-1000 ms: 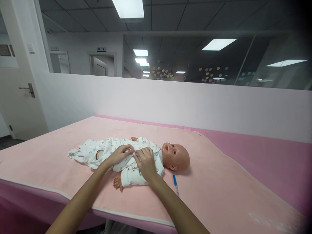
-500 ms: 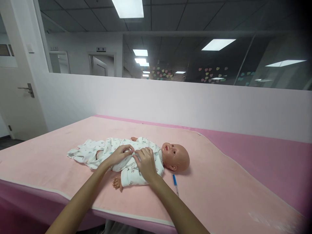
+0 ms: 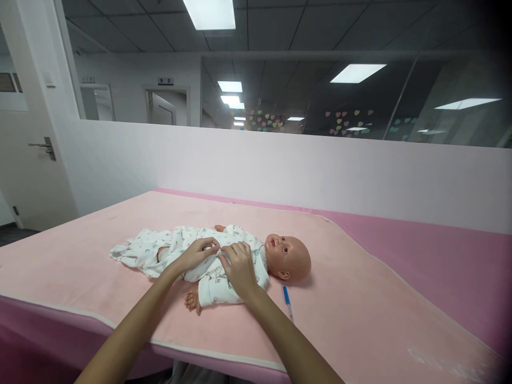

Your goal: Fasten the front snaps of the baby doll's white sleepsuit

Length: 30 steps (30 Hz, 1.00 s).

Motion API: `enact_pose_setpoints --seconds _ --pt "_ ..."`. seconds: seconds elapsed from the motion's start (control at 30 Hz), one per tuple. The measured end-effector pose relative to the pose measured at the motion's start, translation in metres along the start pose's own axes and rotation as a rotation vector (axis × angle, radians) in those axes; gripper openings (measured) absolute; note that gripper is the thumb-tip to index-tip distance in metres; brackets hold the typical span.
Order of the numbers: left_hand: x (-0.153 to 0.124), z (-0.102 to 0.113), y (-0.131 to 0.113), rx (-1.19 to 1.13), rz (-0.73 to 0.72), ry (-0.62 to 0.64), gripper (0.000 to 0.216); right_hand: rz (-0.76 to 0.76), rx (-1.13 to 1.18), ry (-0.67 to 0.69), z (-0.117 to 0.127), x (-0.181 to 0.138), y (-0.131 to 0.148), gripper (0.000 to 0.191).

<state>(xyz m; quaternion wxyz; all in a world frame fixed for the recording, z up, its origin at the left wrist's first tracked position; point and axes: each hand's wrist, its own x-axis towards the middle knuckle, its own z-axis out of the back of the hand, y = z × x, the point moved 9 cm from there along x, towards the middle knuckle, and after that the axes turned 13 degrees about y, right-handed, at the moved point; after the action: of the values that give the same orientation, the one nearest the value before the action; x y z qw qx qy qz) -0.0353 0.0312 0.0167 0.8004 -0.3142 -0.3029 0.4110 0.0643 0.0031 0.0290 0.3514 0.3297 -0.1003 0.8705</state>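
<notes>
While the baby doll (image 3: 280,258) lies face-up, left hand (image 3: 196,255) and right hand (image 3: 239,269) fingers pinch its white romper (image 3: 212,274) at the chest.

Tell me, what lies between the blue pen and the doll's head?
Nothing: in the head view only bare pink blanket separates the blue pen from the doll's head.

Flat white ceiling panels (image 3: 209,13) light the room evenly and fairly brightly, so the doll (image 3: 224,256) on the pink mat (image 3: 340,298) casts only a faint, soft shadow beside its head. The dark glass partition (image 3: 340,96) mirrors the panels as bright patches. The wide lens bends straight lines near the edges, and the right corners fade to black and blur.
</notes>
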Motion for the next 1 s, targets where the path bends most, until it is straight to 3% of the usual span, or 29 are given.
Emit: enact_pose_setpoints --seconds 0.63,0.83,1.0 --pt "-0.001 0.003 0.000 0.036 0.022 -0.046 0.033 0.002 0.026 0.002 -0.001 0.000 0.000 0.008" --pt "-0.002 0.012 0.006 0.015 0.006 -0.159 0.027 -0.030 0.070 -0.039 0.006 -0.001 -0.002 0.010" --pt "-0.009 0.029 0.017 0.150 0.119 -0.341 0.023 -0.033 0.070 -0.119 0.014 -0.005 0.001 0.013"
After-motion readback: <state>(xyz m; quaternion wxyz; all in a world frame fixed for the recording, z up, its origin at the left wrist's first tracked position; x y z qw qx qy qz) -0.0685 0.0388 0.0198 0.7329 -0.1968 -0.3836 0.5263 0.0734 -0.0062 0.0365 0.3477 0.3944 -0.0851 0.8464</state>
